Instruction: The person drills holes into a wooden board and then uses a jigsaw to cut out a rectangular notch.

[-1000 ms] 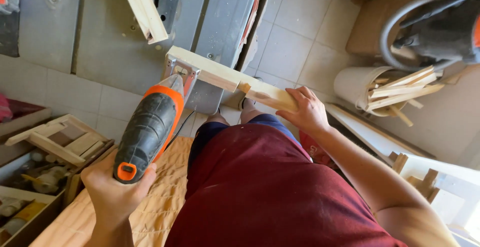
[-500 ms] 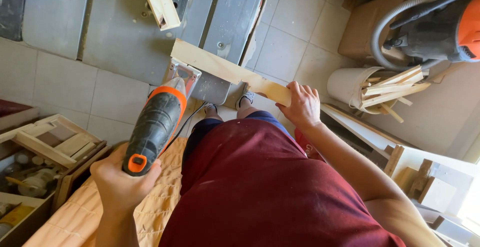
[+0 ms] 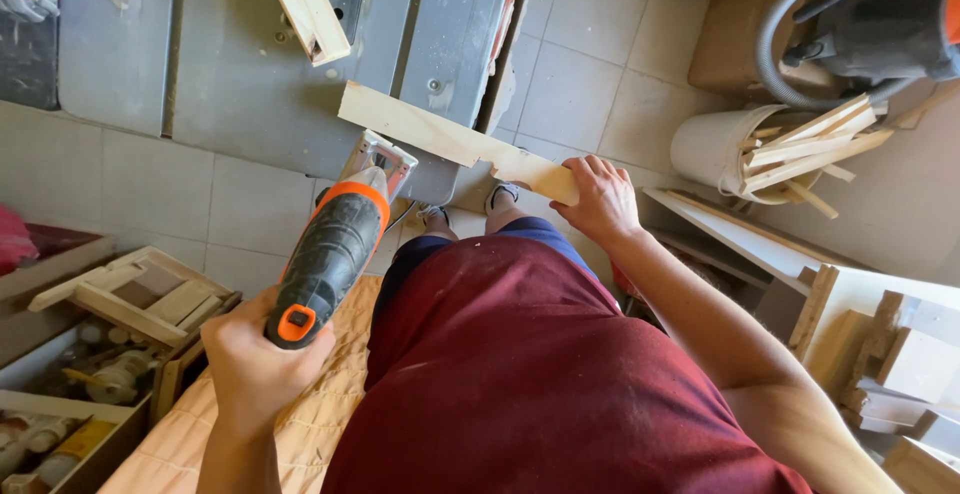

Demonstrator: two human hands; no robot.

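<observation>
My left hand (image 3: pixel 255 364) grips the rear handle of a black and orange jigsaw (image 3: pixel 335 244), whose metal base points toward the grey table. My right hand (image 3: pixel 598 197) holds the near end of a pale wooden board (image 3: pixel 440 136) that lies slanted over the edge of the grey saw table (image 3: pixel 240 74). The jigsaw's front sits just below the board's left part. A second wooden strip (image 3: pixel 303 4) lies on the table further back.
A white bucket (image 3: pixel 715 144) full of wood offcuts stands at right beside a vacuum with a grey hose (image 3: pixel 800 4). White boards and wood blocks (image 3: pixel 880 344) lie lower right. A wooden crate (image 3: pixel 140 294) and a box of bottles sit at left. Tiled floor below.
The board's far end has swung further onto the table. The jigsaw has stayed pointed at the board, with its grip end now lower in view. My right hand keeps its hold.
</observation>
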